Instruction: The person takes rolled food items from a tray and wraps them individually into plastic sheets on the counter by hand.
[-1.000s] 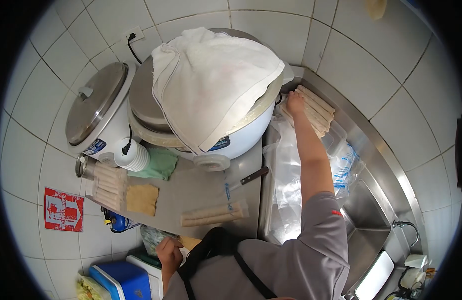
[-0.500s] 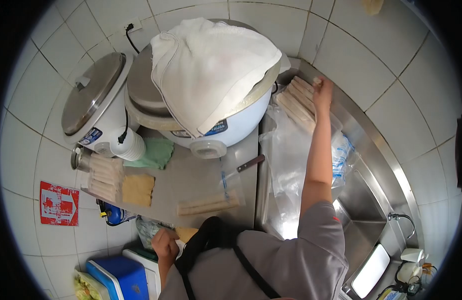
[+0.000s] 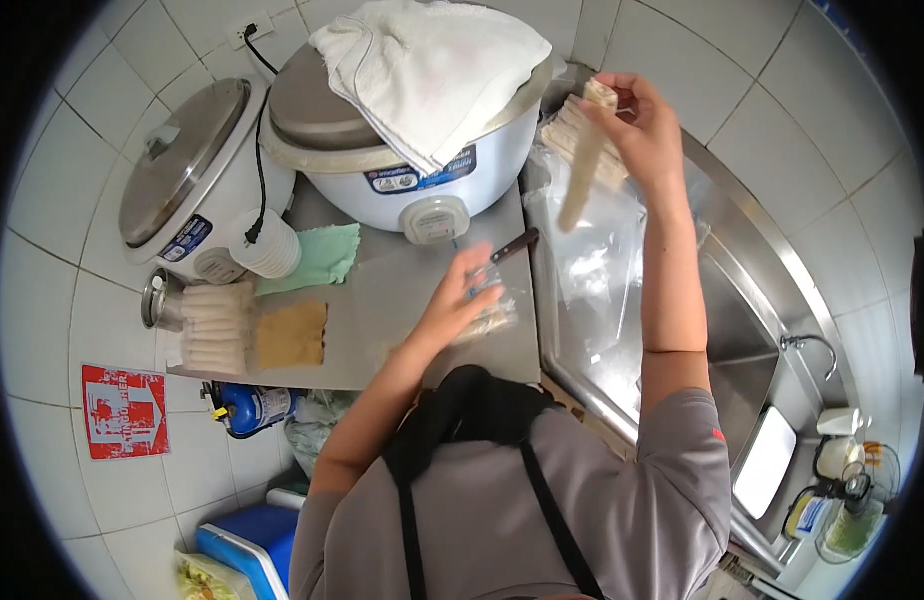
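Note:
My right hand [image 3: 644,135], closed at the fingertips, grips one end of a long pale roll [image 3: 582,180]. The roll hangs tilted above the steel drainboard. Beneath it lie more pale rolls [image 3: 560,132] and clear plastic sheeting [image 3: 572,270]. Over the counter, my left hand [image 3: 452,308] is open with its fingers stretched out, slightly blurred. It is nearest to a clear plastic bag [image 3: 510,290] with pale rolls [image 3: 497,322] in it; the hand partly covers these, and I cannot tell whether it touches the bag. A dark-handled knife [image 3: 517,243] lies just beyond my left hand.
Two large rice cookers [image 3: 502,150] [image 3: 187,165] stand at the back, the bigger draped with a white cloth [image 3: 432,70]. Packed pale rolls [image 3: 214,325], a brown sheet [image 3: 290,335], a green cloth [image 3: 317,258] and stacked white cups [image 3: 272,250] sit left. A sink [image 3: 727,300] lies right.
My right hand has lifted a pale roll off the pile and drawn it back toward me. My left hand has risen from below the counter edge to over the plastic bag.

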Motion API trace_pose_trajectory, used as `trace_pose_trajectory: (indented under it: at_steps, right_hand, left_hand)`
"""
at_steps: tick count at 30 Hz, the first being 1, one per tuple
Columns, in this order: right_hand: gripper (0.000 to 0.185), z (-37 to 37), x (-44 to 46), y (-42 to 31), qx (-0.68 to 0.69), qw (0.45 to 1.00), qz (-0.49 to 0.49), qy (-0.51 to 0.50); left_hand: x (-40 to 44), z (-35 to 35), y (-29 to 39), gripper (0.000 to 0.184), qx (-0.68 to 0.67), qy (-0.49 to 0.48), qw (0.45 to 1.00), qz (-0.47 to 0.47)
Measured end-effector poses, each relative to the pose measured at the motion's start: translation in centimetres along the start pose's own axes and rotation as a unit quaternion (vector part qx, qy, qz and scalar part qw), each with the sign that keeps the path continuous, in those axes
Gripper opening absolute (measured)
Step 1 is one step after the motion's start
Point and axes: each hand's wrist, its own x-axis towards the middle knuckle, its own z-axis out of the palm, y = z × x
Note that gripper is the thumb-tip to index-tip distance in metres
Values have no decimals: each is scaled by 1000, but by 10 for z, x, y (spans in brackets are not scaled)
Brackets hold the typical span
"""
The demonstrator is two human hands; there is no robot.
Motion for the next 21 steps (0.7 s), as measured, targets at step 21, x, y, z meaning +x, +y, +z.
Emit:
trace_pose_trajectory:
  at_steps: [21]
  right_hand:
    - [18,120,-168,124,301,791,460,-268]
  left_hand:
    - [-20,-167,-20,43,-95,-196,899,-381]
